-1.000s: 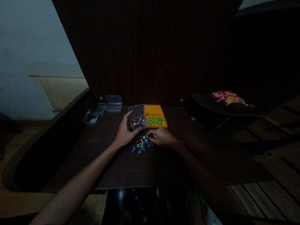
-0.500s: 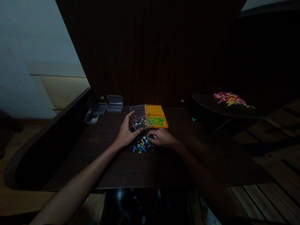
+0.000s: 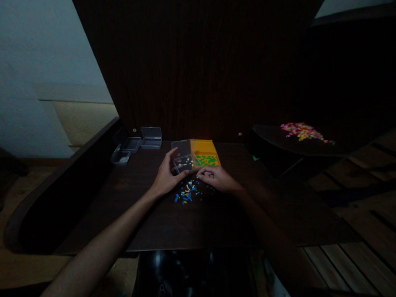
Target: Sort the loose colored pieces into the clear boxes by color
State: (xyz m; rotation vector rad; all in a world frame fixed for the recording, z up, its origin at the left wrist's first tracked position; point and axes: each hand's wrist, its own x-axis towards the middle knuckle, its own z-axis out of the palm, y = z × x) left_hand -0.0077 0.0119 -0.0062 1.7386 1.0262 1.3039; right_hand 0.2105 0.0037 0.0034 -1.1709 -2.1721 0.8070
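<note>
Right hand (image 3: pixel 215 179) shifted slightly off loose pieces (image 3: pixel 189 197) | pinched closed, contents unclear | left hand (image 3: pixel 165 173) clasping clear box (image 3: pixel 181 147) edge

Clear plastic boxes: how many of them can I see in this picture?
4. The held box is in the left hand. At the desk's back left: the right box, middle box and front box. Others may be hidden.

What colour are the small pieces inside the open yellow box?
The small pieces in the yellow box are green, seen best in the head view.
</note>
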